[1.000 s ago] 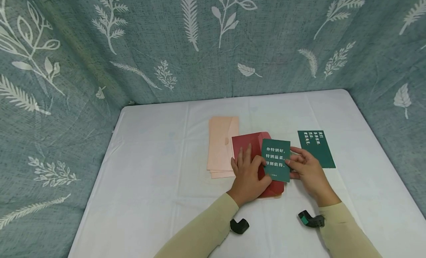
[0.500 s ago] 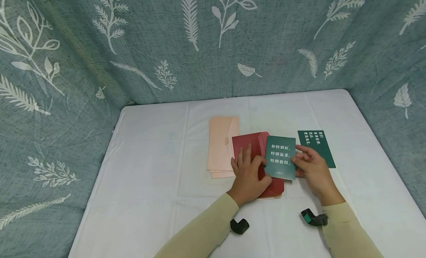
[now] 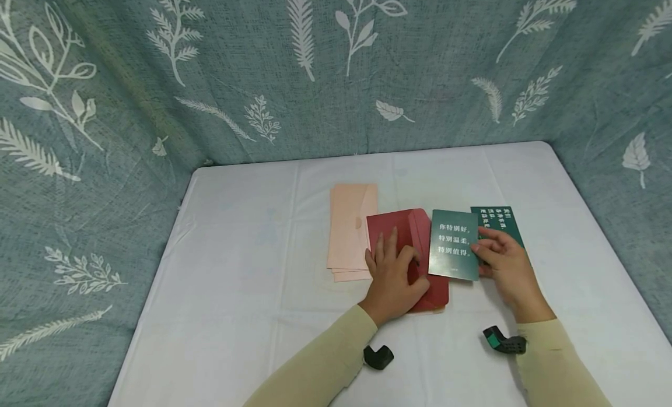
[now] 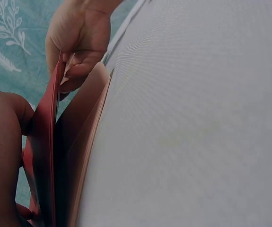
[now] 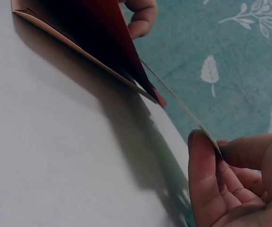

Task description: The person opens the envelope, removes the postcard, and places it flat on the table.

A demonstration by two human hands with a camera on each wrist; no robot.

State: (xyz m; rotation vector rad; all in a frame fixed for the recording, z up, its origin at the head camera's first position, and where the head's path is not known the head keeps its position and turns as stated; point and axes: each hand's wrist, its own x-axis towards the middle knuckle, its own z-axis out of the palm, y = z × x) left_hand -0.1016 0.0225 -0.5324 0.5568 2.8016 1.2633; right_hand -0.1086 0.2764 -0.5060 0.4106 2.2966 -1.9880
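My right hand [image 3: 506, 264] pinches the right edge of a green card [image 3: 454, 249] with white Chinese lettering, between thumb and fingers. The card's left edge sits beside the flap side of a red envelope [image 3: 391, 223]. Seen edge-on in the right wrist view, the card [image 5: 173, 94] stands off the table. My left hand [image 3: 391, 279] presses on the red envelope with fingers spread and the index finger bent near the flap. A peach envelope [image 4: 91, 132] shows beneath the red one, with a gap between them in the left wrist view.
Several peach envelopes [image 3: 349, 232] lie stacked behind the red one, to its left. A second green card [image 3: 499, 219] with white lettering is partly covered by the right hand and held card. White cloth [image 3: 236, 267] covers the table; patterned green curtains [image 3: 325, 127] surround it.
My right hand has moved right and slightly away from me with the green card, which now clears most of the red envelope and overlaps the second card. The left hand stays put.
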